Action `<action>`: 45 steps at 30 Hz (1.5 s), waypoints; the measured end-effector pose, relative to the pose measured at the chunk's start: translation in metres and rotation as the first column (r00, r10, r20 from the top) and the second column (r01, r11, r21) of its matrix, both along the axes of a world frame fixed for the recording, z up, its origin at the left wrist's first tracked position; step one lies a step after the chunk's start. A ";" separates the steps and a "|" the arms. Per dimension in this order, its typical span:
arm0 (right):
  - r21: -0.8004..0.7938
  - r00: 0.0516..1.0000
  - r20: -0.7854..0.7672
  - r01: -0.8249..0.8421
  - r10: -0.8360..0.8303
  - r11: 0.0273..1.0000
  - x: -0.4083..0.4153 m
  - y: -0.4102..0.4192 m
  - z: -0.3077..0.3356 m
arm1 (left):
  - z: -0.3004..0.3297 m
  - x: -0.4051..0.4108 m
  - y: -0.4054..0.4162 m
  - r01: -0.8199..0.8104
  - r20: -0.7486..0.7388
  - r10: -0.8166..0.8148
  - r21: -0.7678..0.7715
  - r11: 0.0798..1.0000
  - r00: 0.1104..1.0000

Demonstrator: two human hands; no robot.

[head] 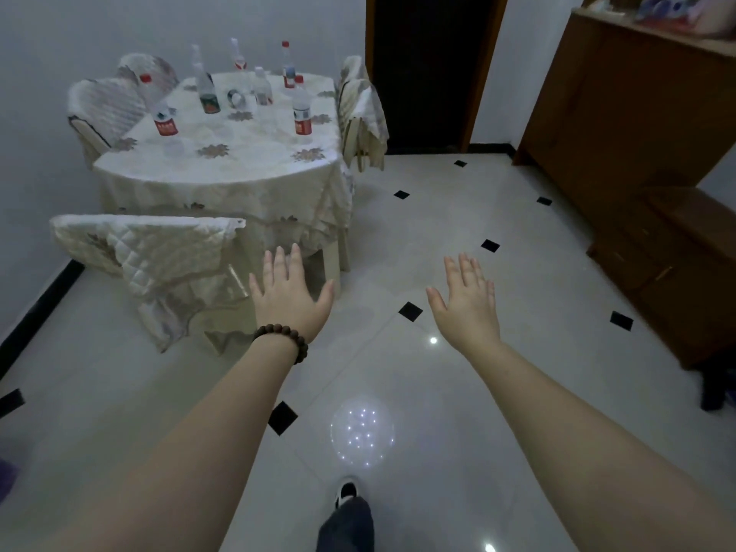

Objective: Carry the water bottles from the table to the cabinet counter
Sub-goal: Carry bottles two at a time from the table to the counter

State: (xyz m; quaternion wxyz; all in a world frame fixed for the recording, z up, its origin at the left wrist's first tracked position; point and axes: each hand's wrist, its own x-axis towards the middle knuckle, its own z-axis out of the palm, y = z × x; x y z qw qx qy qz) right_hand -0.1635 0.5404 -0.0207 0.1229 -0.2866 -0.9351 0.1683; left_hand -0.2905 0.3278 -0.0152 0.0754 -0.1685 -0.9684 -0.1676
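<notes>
Several clear water bottles stand on the cloth-covered table [239, 165] at the upper left. One with a red label [162, 113] is at the left, another red-labelled bottle [302, 109] at the right, and a dark-labelled bottle [207, 89] stands between them further back. The brown wooden cabinet [621, 113] rises at the right, its counter [653, 31] at the top right edge. My left hand [288, 292], with a bead bracelet at the wrist, and my right hand [468, 296] are stretched out over the floor, fingers apart and holding nothing, well short of the table.
Cloth-draped chairs surround the table: one in front [151, 256], one at the right [362, 109], others at the back left. A dark doorway [430, 69] opens behind. A low wooden unit [673, 268] stands at the right. White tiled floor [438, 392] lies ahead; my foot [347, 492] shows below.
</notes>
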 end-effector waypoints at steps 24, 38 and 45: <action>0.015 0.979 -0.011 -0.202 0.202 0.979 -0.477 0.195 0.005 | -0.005 -0.426 0.176 -0.193 0.088 0.190 0.028 0.981 0.978; 0.004 0.908 0.003 -0.420 0.420 0.908 -0.773 0.316 0.000 | -0.015 -0.667 0.286 -0.418 0.088 0.416 0.006 0.908 0.905; -0.049 0.839 0.009 -0.542 0.543 0.839 -0.875 0.327 -0.005 | -0.013 -0.736 0.303 -0.514 0.108 0.511 -0.002 0.858 0.853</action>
